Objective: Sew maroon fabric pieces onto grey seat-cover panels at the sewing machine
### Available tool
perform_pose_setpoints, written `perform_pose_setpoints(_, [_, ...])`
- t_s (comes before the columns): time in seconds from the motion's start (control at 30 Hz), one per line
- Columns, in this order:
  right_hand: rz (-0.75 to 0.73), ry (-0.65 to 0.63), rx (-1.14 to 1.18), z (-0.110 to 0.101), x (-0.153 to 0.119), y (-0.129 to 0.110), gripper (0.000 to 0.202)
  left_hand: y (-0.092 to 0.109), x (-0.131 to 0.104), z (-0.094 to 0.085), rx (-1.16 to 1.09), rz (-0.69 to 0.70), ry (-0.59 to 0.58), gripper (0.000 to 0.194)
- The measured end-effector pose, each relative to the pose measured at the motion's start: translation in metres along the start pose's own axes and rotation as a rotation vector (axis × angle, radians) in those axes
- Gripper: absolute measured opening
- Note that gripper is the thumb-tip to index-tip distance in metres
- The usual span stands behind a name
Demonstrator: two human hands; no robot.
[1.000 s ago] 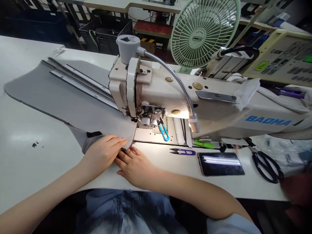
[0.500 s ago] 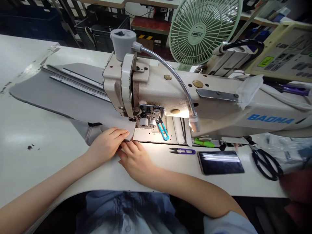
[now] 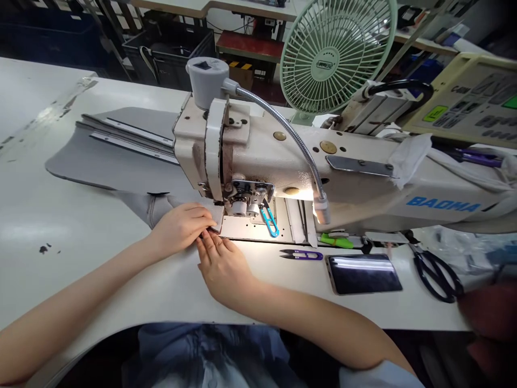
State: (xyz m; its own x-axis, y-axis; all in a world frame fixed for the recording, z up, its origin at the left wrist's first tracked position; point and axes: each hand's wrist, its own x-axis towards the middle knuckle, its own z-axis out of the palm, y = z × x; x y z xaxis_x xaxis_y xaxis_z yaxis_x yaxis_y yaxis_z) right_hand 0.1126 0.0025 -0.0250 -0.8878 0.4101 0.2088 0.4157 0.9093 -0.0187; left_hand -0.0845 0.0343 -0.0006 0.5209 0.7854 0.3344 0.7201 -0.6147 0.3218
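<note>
A grey fabric panel [image 3: 117, 170] lies on the table and runs under the head of a white sewing machine [image 3: 262, 156]. My left hand [image 3: 181, 229] rests on the panel's near corner left of the needle area, its fingers closed together and pressing the cloth. Beside it, my right hand [image 3: 226, 267] grips the near edge of that corner, its fingertips partly hidden under the left fingers. A folded part of the fabric [image 3: 157, 207] bunches next to my left wrist. Blue thread snips [image 3: 270, 220] lie on the machine bed right of the presser area. The needle itself is hidden.
Purple thread snips [image 3: 301, 255], a phone [image 3: 363, 274] and black-handled scissors [image 3: 438, 275] lie along the table to the right. Two pale strips [image 3: 133, 148] lie over the fabric behind the machine head. A green fan [image 3: 327, 62] and a control panel [image 3: 464, 108] stand behind.
The fabric panel has shifted to the right, its far-left end now nearer the machine. Both hands stay at the corner, with only small shifts. The camera view has moved slightly.
</note>
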Motion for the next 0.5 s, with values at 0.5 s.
perform_pose_setpoints(0.5, [0.101,-0.056,0.045,-0.002,0.02,0.018,0.052,-0.027,0.022,-0.003,0.158,0.064,-0.221,0.026])
